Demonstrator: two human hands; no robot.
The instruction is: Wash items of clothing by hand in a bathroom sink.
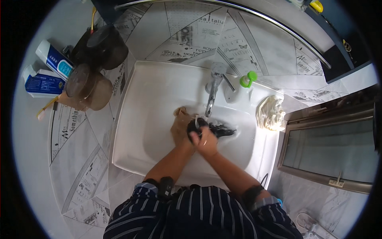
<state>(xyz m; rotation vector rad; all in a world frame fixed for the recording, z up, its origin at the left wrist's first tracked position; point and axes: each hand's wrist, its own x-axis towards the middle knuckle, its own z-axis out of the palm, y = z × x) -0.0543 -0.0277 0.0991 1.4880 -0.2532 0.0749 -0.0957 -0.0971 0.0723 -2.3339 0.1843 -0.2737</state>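
In the white washbasin [153, 135], both my hands are close together below the running tap [212, 95]. My right hand [206, 142] is closed round a wet black cloth [195, 126], its kind not clear. My left hand [185, 137] is against the left side of that cloth, its fingers hidden. Tan, skin-like material [181, 115] shows over or beside my left hand; I cannot tell whether it is a thin fabric. More wet black cloth [223, 130] lies in the water to the right, touching or nearly touching the held piece.
A soap bottle with a green pump [248, 79] stands behind the basin, right of the tap. Crumpled cream cloth [270, 113] lies on the right rim. Tinted cups [89, 87] and blue-white toothpaste boxes [44, 82] are at left. A metal rail [274, 24] crosses above.
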